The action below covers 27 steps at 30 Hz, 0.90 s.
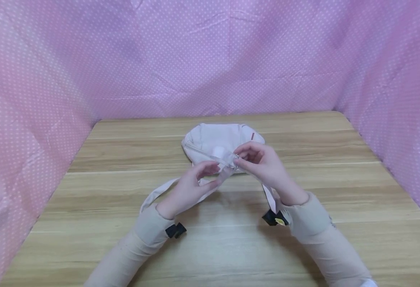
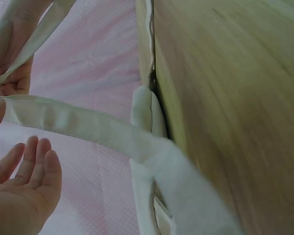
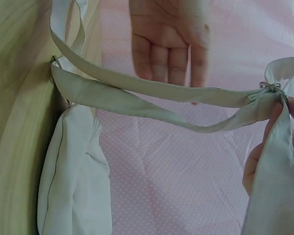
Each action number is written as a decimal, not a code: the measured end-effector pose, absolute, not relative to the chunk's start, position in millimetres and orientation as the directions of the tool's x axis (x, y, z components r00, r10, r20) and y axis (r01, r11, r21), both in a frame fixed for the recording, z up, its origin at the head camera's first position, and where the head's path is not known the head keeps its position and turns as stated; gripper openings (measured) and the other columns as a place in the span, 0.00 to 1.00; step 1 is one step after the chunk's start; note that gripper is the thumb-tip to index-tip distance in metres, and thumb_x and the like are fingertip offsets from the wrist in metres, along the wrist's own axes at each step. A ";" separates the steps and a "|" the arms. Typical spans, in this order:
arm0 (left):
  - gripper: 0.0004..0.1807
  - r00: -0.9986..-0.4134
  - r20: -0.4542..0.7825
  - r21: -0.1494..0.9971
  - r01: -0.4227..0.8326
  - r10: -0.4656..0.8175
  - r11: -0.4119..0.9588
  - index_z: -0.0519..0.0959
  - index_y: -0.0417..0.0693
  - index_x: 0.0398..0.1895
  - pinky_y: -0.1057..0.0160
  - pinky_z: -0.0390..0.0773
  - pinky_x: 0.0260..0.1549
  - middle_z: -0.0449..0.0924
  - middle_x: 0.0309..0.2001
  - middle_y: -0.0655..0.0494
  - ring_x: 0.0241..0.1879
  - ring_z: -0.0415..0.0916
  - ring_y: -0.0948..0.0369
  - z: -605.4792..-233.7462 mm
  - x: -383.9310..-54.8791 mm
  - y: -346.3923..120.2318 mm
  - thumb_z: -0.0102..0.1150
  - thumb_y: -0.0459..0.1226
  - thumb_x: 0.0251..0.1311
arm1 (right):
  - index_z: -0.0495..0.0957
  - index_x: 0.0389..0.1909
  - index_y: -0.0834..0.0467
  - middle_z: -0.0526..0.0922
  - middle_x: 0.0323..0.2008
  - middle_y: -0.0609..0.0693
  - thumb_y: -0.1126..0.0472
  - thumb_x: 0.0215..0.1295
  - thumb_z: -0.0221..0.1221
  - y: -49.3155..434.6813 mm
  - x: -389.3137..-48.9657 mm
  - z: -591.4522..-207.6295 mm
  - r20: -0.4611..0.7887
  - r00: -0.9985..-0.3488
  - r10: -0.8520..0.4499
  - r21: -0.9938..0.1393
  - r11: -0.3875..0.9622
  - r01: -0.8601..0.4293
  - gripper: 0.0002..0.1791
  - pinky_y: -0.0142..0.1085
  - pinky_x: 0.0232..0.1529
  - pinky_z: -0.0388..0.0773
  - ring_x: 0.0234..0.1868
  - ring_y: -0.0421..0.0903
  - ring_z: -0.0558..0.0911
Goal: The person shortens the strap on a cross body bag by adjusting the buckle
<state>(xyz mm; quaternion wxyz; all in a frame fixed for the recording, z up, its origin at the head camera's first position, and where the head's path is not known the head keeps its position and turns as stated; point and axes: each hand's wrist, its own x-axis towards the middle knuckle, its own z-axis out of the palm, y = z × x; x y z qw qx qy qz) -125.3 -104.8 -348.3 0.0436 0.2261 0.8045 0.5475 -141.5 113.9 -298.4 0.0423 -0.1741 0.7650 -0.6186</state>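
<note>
A white fabric bag with a zipper and a small red tag lies toward the back of the table. Its long white strap is raised in front of it. My right hand pinches the strap at a metal slider buckle, where the strap doubles through. Close on the left is my left hand, palm facing inward and fingers spread loosely apart. Its thumb lies against the strap in the left wrist view, while its fingers stay uncurled. Part of the right hand is cut off in the right wrist view.
The wood-grain table extends around the bag. Pink polka-dot cloth hangs behind it and on both sides. One strap loop droops beside the left wrist, and another length runs by the right wrist. Each cuff carries a small black device.
</note>
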 end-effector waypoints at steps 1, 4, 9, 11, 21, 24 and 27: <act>0.21 -0.894 0.161 0.900 0.307 0.418 0.310 0.72 0.43 0.57 0.53 0.73 0.57 0.77 0.52 0.50 0.55 0.74 0.55 -349.2 -125.3 -104.8 0.61 0.36 0.60 | 0.75 0.42 0.71 0.80 0.26 0.40 0.71 0.58 0.61 114.5 -142.2 -297.8 0.162 -0.935 -0.316 -0.960 0.167 -0.223 0.11 0.27 0.28 0.75 0.28 0.37 0.77; 0.21 -0.893 0.133 0.900 0.290 0.430 0.324 0.72 0.43 0.57 0.57 0.73 0.58 0.79 0.52 0.51 0.55 0.75 0.57 -350.4 -125.5 -104.6 0.60 0.36 0.62 | 0.75 0.40 0.71 0.80 0.26 0.38 0.73 0.58 0.60 116.1 -143.5 -296.0 0.191 -0.931 -0.310 -0.959 0.146 -0.245 0.09 0.26 0.28 0.74 0.27 0.36 0.77; 0.20 -0.911 0.097 0.922 0.234 0.401 0.309 0.71 0.42 0.57 0.58 0.73 0.57 0.78 0.50 0.52 0.54 0.74 0.58 -350.3 -125.1 -103.5 0.58 0.36 0.63 | 0.79 0.35 0.56 0.81 0.27 0.38 0.73 0.58 0.59 117.4 -143.1 -294.0 0.221 -0.926 -0.307 -0.963 0.081 -0.257 0.10 0.26 0.29 0.75 0.28 0.36 0.78; 0.19 -0.914 0.088 0.935 0.214 0.397 0.284 0.71 0.41 0.57 0.59 0.73 0.57 0.78 0.49 0.51 0.54 0.75 0.57 -350.7 -124.8 -102.6 0.58 0.34 0.62 | 0.79 0.33 0.49 0.81 0.26 0.37 0.74 0.58 0.59 117.6 -143.1 -293.8 0.238 -0.922 -0.306 -0.962 0.059 -0.268 0.15 0.26 0.28 0.74 0.27 0.35 0.78; 0.14 -0.898 0.078 0.928 0.225 0.433 0.298 0.73 0.46 0.53 0.57 0.70 0.60 0.77 0.52 0.54 0.58 0.72 0.60 -358.0 -126.8 -96.4 0.54 0.35 0.65 | 0.80 0.32 0.43 0.81 0.25 0.38 0.75 0.57 0.58 118.2 -142.7 -294.8 0.287 -0.910 -0.300 -0.954 -0.008 -0.299 0.20 0.25 0.26 0.73 0.25 0.35 0.76; 0.15 -0.889 0.071 0.924 0.230 0.452 0.307 0.72 0.45 0.55 0.55 0.68 0.62 0.76 0.55 0.51 0.60 0.70 0.57 -358.8 -129.2 -94.4 0.52 0.34 0.67 | 0.80 0.32 0.43 0.81 0.25 0.38 0.76 0.57 0.58 118.6 -142.4 -295.0 0.292 -0.910 -0.295 -0.953 -0.009 -0.303 0.20 0.25 0.26 0.72 0.24 0.35 0.75; 0.16 -0.871 0.073 0.909 0.259 0.485 0.328 0.70 0.44 0.57 0.54 0.68 0.62 0.75 0.56 0.49 0.61 0.70 0.55 -358.8 -131.3 -92.7 0.50 0.34 0.68 | 0.80 0.32 0.43 0.81 0.25 0.38 0.76 0.56 0.58 119.0 -142.0 -295.0 0.304 -0.907 -0.291 -0.950 -0.017 -0.313 0.20 0.25 0.25 0.72 0.24 0.35 0.75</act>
